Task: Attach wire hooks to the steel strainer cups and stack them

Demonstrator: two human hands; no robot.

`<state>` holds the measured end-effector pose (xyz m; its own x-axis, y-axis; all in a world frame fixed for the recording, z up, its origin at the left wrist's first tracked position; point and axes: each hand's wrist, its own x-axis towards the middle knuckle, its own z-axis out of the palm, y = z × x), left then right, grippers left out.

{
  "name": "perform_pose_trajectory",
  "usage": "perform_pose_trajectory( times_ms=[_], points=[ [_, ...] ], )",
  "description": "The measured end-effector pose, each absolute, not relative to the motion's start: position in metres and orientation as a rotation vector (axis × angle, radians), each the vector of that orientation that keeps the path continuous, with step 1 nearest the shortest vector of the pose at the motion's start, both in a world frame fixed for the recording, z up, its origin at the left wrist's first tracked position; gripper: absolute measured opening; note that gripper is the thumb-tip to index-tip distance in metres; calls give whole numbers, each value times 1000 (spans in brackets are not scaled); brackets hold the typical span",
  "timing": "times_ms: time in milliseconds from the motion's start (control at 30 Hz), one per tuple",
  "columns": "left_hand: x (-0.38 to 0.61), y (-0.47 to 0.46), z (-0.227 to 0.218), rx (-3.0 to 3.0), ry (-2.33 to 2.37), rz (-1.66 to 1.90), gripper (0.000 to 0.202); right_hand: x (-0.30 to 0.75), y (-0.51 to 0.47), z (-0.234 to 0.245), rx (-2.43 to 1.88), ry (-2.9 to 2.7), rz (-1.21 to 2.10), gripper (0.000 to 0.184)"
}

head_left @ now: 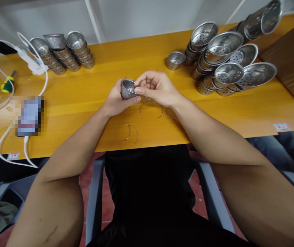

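A small perforated metal cup (127,85) is tilted in my left hand (116,99), its open mouth facing up toward me. The fingers wrap its far side and the thumb lies along the near side. At the cup's right rim, my right hand (156,87) pinches with thumb and forefinger. What sits between those fingertips is too small to make out; a thin line shows inside the cup near them. Below the hands, curved thin wires (137,132) lie on the orange tabletop (105,133). Another bent wire (151,102) is just under my right hand.
Stacked perforated cups (77,48) stand at the back left, larger stacks (224,48) at the back right. A single cup (175,61) sits beside them. Left are a phone (30,116), white cable, power strip (32,63) and screwdriver (7,85). A cardboard box (291,58) stands far right.
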<state>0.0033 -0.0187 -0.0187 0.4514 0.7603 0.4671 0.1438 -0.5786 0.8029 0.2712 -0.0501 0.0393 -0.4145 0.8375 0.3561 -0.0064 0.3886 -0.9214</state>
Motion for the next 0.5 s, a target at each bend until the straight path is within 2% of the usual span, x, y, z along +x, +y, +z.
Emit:
perform_pose_trajectory(
  times_ms=[100, 233, 500],
  points=[
    [4, -7, -28, 2001, 703, 1202, 95, 269, -51, 32, -821, -1733, 903, 83],
    [3, 12, -41, 1995, 628, 1301, 105, 271, -55, 31, -857, -1815, 660, 79],
    [3, 19, -48, 1986, 611, 1328, 114, 276, -53, 33, -730, -1918, 527, 66]
  ],
)
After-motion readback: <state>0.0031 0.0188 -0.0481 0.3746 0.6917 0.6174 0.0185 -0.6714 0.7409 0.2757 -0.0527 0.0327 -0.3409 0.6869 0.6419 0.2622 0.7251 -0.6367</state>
